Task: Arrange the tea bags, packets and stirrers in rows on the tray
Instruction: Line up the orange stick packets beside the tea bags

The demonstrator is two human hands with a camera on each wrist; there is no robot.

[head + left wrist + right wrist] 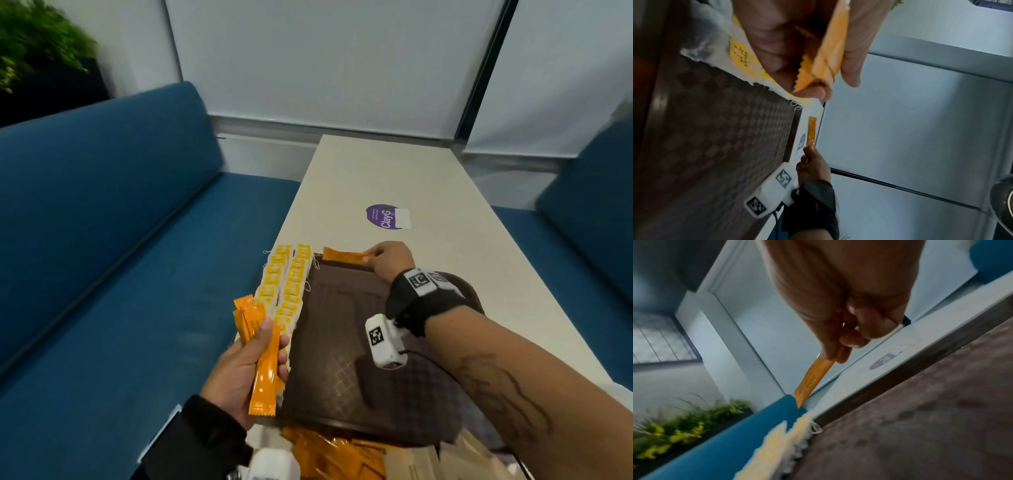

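A dark brown patterned tray [342,329] lies on the pale table [376,178]. Two rows of yellow-tagged tea bags [284,291] run along its left side. My right hand [387,262] pinches one orange packet [342,256] by its end, held level over the tray's far edge; the right wrist view shows the same orange packet [813,379] between thumb and fingers. My left hand [246,363] grips a bundle of several orange packets [260,346] over the tray's left edge, also the bundle [826,53] in the left wrist view.
A pile of loose orange packets [332,455] and tan paper-wrapped stirrers [421,462] lies at the tray's near edge. A purple round sticker [385,216] is on the table beyond. Blue benches [120,257] flank the table on both sides.
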